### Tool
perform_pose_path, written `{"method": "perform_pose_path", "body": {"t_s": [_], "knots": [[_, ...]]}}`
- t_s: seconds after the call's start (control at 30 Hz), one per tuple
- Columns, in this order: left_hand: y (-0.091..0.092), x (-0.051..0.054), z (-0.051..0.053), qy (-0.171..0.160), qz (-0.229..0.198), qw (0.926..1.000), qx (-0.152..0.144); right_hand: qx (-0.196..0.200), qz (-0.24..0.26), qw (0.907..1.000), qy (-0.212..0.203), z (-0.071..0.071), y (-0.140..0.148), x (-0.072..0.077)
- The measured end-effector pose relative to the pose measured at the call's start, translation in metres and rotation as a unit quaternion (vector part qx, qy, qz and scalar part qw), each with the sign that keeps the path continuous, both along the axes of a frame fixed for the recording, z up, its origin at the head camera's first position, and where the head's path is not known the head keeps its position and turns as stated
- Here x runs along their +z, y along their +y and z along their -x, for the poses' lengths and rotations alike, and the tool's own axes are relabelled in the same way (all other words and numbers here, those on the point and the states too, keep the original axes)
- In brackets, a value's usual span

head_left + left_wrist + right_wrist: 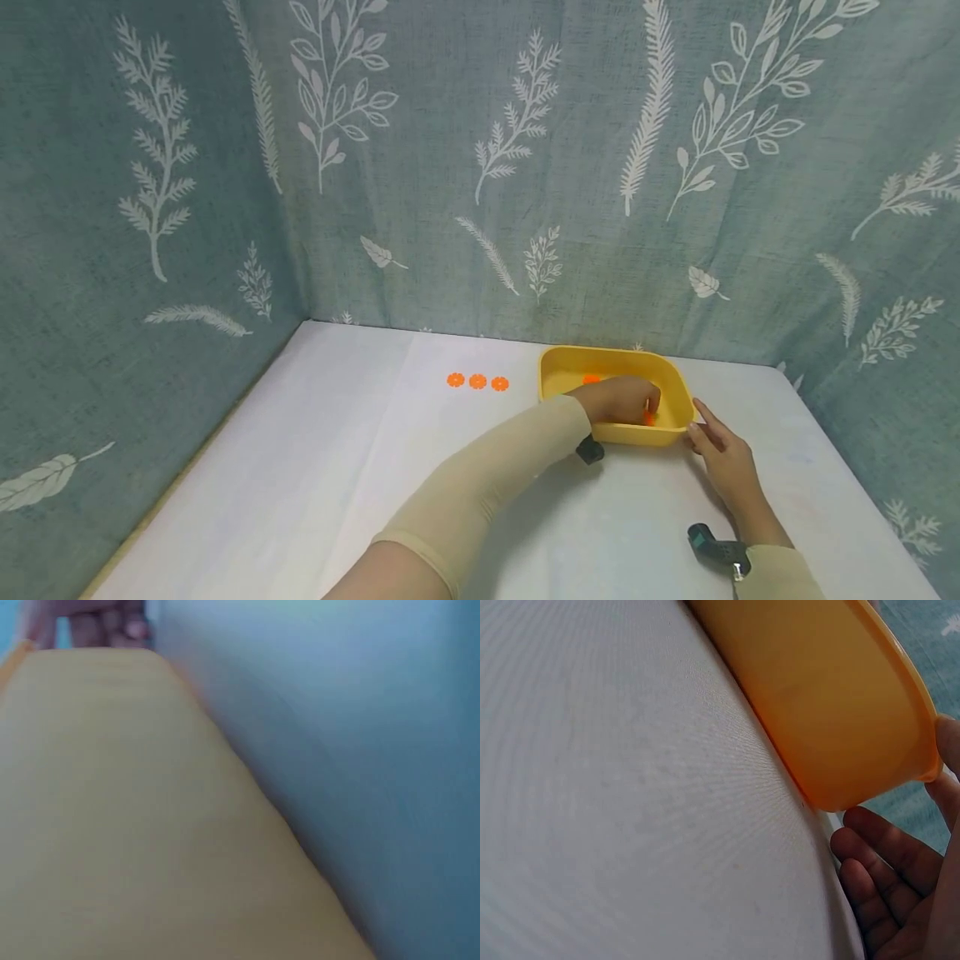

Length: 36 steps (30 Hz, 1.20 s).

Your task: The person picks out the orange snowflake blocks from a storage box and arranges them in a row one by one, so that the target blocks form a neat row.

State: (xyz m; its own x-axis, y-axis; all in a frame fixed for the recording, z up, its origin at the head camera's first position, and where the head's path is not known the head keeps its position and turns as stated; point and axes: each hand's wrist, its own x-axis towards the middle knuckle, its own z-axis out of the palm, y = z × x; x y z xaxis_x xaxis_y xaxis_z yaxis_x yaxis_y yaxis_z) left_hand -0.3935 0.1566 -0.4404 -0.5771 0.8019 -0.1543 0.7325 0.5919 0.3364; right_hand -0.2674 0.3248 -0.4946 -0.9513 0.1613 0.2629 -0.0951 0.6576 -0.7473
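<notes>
Left hand (626, 400) inside the yellow bin (617, 360), fingers pointing down at an orange piece (649, 419) near the front right. To lift it well, I'd take it thumb-against-finger by its edge, keep the wrist above the rim, and let the other hand steady the bin. A second orange piece (592, 379) shows toward the back; three notched orange discs (477, 381) lie in a row on the table (337, 433), left of the bin.

Grip, left: fingertips at the piece; cannot tell whether they pinch or merely touch; left wrist view blurred. Grip, right: right hand (727, 462) has thumb and finger together on the bin's rim at its near right corner, other fingers loose beneath.
</notes>
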Motion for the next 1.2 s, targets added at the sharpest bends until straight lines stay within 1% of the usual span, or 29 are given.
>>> {"method": "perform_pose_path", "body": {"t_s": [0.07,0.1,0.13,0.2,0.27,0.33,0.37,0.43,0.53,0.67,0.73,0.77,0.9,0.97,1.0,1.13,1.17,1.2], "knots": [[0.0,0.001,-0.001,-0.003,0.002,1.0,0.009,0.0,0.002,1.0,0.0,0.0,0.0,0.0],[-0.001,0.002,-0.002,-0.014,-0.001,0.9998,0.016,0.002,0.002,1.0,0.0,0.0,0.0,0.0],[-0.002,0.003,-0.002,-0.038,-0.01,0.9989,0.027,0.003,0.004,1.0,0.0,0.001,0.0,0.0],[-0.008,0.008,-0.001,-0.063,-0.037,0.997,0.025,0.006,0.004,1.0,0.0,0.001,0.001,0.001],[-0.018,0.014,0.002,-0.085,-0.065,0.994,0.02,0.005,0.001,1.0,0.0,0.002,0.0,0.001],[-0.03,0.022,0.007,-0.118,-0.1,0.9879,0.008,0.002,-0.006,1.0,-0.001,0.003,0.0,0.002],[-0.036,0.025,0.01,-0.119,-0.115,0.9862,-0.003,0.0,-0.01,1.0,-0.001,0.003,0.0,0.002],[-0.05,0.031,0.015,-0.143,-0.138,0.9801,-0.002,-0.004,-0.015,0.9999,-0.002,0.003,0.0,0.003],[-0.07,0.038,0.022,-0.195,-0.171,0.9657,0.014,-0.005,-0.015,0.9999,-0.005,0.003,-0.001,0.004],[-0.094,0.043,0.027,-0.233,-0.201,0.951,0.035,-0.007,-0.007,0.9999,-0.012,0.001,-0.003,0.002],[-0.105,0.045,0.03,-0.239,-0.212,0.9464,0.044,-0.009,-0.005,0.9998,-0.016,0.0,-0.004,0.001],[-0.11,0.046,0.031,-0.238,-0.216,0.9456,0.049,-0.009,-0.003,0.9998,-0.018,0.0,-0.004,0.001],[-0.132,0.049,0.034,-0.225,-0.225,0.9452,0.073,-0.012,-0.005,0.9998,-0.018,0.0,-0.004,0.001],[-0.142,0.05,0.035,-0.209,-0.226,0.9479,0.081,-0.013,-0.008,0.9998,-0.016,0.0,-0.004,0.001],[-0.146,0.05,0.035,-0.2,-0.226,0.9499,0.082,-0.013,-0.01,0.9998,-0.014,0.0,-0.003,0.002],[-0.163,0.049,0.036,-0.19,-0.23,0.9515,0.076,-0.01,-0.017,0.9998,-0.011,0.0,-0.003,0.002],[-0.167,0.048,0.037,-0.194,-0.232,0.9502,0.075,-0.008,-0.019,0.9997,-0.01,0.0,-0.003,0.002],[-0.17,0.048,0.036,-0.203,-0.235,0.9475,0.078,-0.007,-0.021,0.9997,-0.008,0.001,-0.003,0.003]]}}
